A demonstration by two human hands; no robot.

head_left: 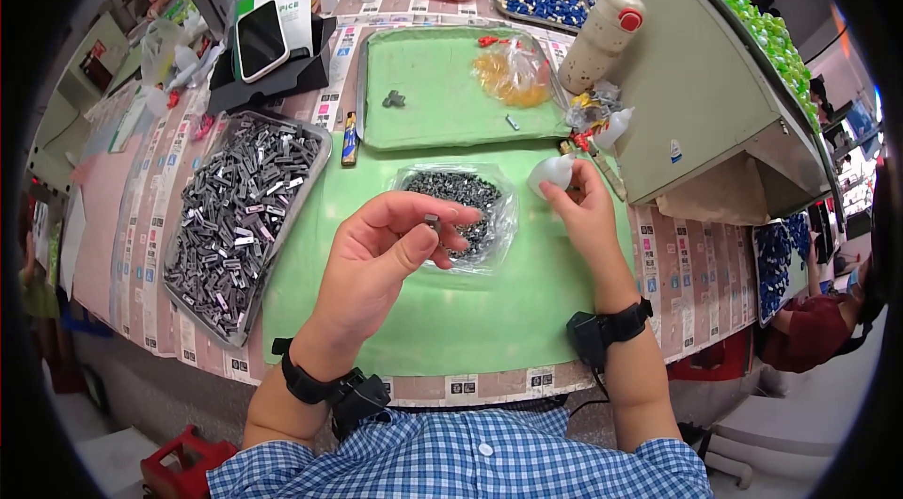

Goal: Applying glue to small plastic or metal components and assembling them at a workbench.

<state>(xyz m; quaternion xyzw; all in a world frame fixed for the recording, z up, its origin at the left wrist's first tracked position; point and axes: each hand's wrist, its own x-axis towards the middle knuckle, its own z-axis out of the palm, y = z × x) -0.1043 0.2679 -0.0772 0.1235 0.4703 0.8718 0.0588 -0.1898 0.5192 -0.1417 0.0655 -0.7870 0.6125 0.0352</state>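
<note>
My left hand (372,259) is raised over the near middle of the green mat (404,339), pinching a small dark grey piece (432,221) between thumb and fingers. My right hand (591,207), further right, is closed on a round white squeeze bottle (548,174); its nozzle end is partly hidden by the fingers. Behind my left fingers lies an open clear plastic bag (503,250) full of small dark shiny parts (451,189). To the left, a metal tray (324,149) holds a heap of grey rectangular pieces (240,226).
Beyond the bag is a green-lined tray (433,66) with a bag of yellow bands (513,76). A yellow-and-black stick (350,142) lies beside it. A phone (261,40) rests on a black box at back left. A bottle (602,38) and large grey metal housing (705,95) stand right.
</note>
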